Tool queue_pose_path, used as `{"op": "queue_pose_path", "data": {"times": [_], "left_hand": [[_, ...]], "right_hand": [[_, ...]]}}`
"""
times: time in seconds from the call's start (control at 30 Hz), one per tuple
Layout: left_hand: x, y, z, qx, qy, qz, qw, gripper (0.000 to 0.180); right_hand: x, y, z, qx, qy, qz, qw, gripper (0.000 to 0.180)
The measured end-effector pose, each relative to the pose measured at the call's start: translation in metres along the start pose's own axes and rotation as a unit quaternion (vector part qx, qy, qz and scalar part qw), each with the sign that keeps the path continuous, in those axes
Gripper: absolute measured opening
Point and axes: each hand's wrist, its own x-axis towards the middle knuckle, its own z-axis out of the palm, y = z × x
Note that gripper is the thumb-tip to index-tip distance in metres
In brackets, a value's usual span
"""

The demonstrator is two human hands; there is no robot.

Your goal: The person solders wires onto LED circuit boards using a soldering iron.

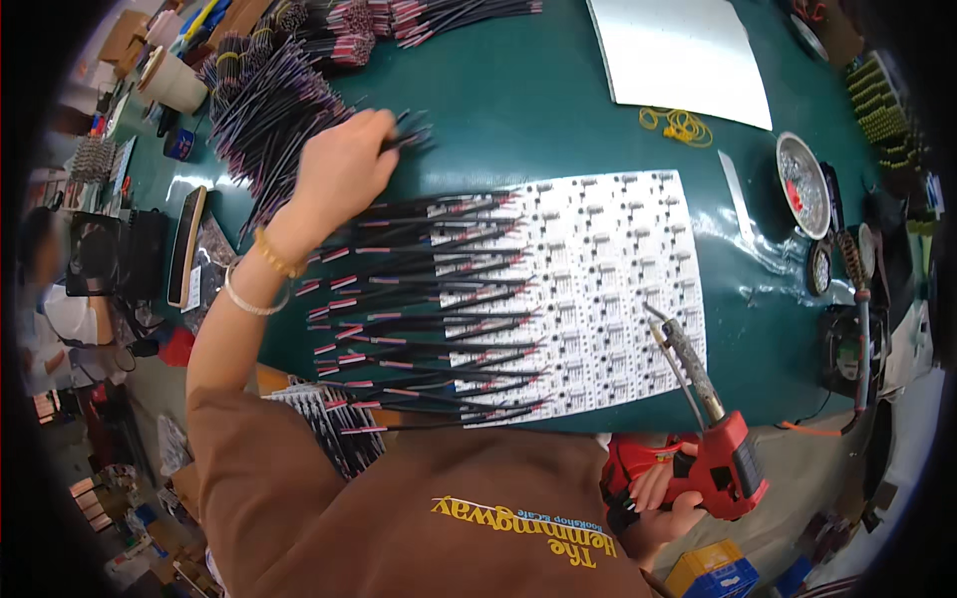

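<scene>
Grip of the right hand [666, 505] is closed around a red soldering gun [731, 463] at the table's near edge, its metal nose angled up and to the left over the white panel of small circuit boards [618, 249]; whether the tip touches the panel cannot be told. The left hand [349, 164] is reached out beyond the panel's far left corner, its fingers bent at a few dark wires [411, 132] whose ends poke out past them; blur and the back of the hand hide whether they are pinched. The panel lies flat on the green table [498, 110], and rows of black wires [399, 289] run across its left part, their pink and red ends off its left side. Left of the left hand lies a large heap of wires [264, 120]. Farther right are a white sheet [688, 55], a tangle of yellow bands [678, 128], a pale flat strip [736, 194] and a round metal bowl [809, 189].
</scene>
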Motion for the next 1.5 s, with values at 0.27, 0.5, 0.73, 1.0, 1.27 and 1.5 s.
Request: {"op": "queue_pose_path", "data": {"times": [0.27, 0.5, 0.73, 1.0, 1.27, 1.5], "left_hand": [[0.027, -0.009, -0.062, 0.081, -0.061, 0.007, 0.995, 0.027], [0.193, -0.04, 0.045, 0.121, 0.133, 0.15, 0.972, 0.039], [0.204, -0.01, 0.079, 0.135, 0.094, -0.013, 0.986, 0.044], [0.156, 0.028, 0.07, 0.1, 0.133, 0.047, 0.985, 0.032], [0.163, 0.029, 0.04, -0.052, 0.154, 0.013, 0.987, 0.022], [0.158, 0.02, 0.006, -0.191, 0.358, 0.024, 0.914, 0.025]], "right_hand": [[0.022, -0.004, 0.005, -0.004, 0.017, 0.009, 1.0, 0.066], [0.031, -0.005, 0.017, 0.005, -0.026, -0.003, 1.0, 0.064], [0.021, -0.002, 0.011, 0.007, 0.035, 0.023, 0.999, 0.059], [0.028, 0.001, 0.005, 0.022, -0.004, 0.015, 1.0, 0.056], [0.021, -0.005, 0.007, 0.011, 0.001, 0.014, 1.0, 0.056], [0.015, 0.001, 0.003, 0.027, 0.01, 0.004, 1.0, 0.056]]}}
